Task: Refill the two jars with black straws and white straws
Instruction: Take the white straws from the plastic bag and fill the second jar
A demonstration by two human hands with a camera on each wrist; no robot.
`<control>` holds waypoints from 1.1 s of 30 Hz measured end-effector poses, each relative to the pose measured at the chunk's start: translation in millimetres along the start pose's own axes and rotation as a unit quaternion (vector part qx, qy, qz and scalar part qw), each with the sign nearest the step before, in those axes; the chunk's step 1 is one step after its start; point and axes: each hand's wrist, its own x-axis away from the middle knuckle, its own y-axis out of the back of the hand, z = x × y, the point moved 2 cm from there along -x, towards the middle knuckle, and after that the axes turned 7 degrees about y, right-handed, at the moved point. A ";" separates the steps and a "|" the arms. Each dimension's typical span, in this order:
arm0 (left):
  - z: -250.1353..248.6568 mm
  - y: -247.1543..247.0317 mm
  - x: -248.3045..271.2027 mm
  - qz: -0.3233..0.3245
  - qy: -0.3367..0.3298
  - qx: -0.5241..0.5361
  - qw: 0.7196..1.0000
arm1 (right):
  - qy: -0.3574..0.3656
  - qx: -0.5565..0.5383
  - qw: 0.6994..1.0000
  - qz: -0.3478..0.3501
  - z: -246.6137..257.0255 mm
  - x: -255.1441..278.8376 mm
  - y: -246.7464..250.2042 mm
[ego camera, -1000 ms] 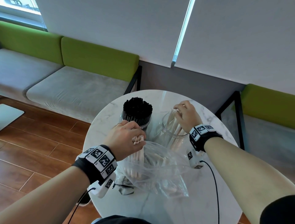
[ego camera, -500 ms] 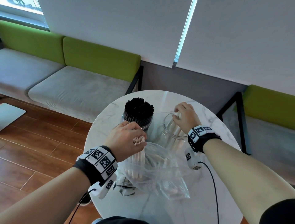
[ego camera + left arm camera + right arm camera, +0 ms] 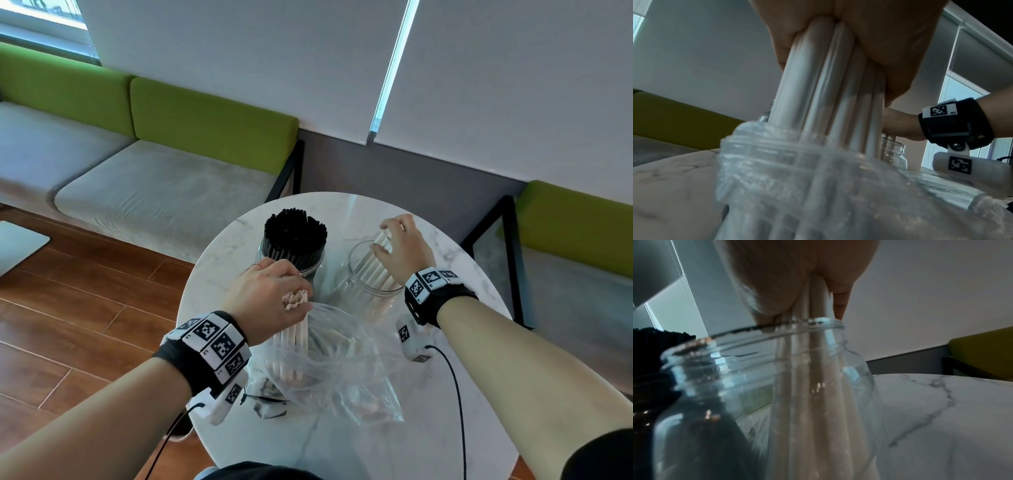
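Note:
On the round marble table (image 3: 342,445) the left jar (image 3: 310,270) is packed with black straws (image 3: 294,234). The right glass jar (image 3: 371,274) holds a few white straws (image 3: 368,270) leaning in it. My right hand (image 3: 399,245) is over its mouth, thumb and fingers loosely round the straw tops (image 3: 817,301). My left hand (image 3: 270,299) grips a bundle of white straws (image 3: 296,330) standing upright in a clear plastic bag (image 3: 342,373). The left wrist view shows that bundle (image 3: 818,97) rising out of the bag (image 3: 797,178) into my fist (image 3: 869,40).
More white straws lie inside the bag, which spreads over the table's near middle. Cables run from both wrist cameras across the table. Grey and green benches (image 3: 154,192) stand behind and to the right, with wooden floor on the left.
My right hand's fingers have spread a little over the white straws in the right jar. The left hand keeps the same grip on its bundle in the bag.

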 end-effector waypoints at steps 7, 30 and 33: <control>0.0 0.5 1.2 -0.006 -0.004 0.000 1.000 | 0.005 0.047 0.999 0.015 2.7 1.7 17.5; 4.3 20.1 12.7 0.051 -0.008 0.035 0.998 | -0.057 -0.445 0.877 0.169 133.6 102.2 -39.9; 7.3 23.6 17.1 0.049 -0.009 0.027 0.998 | -0.070 -0.456 0.873 0.156 130.8 102.6 -46.1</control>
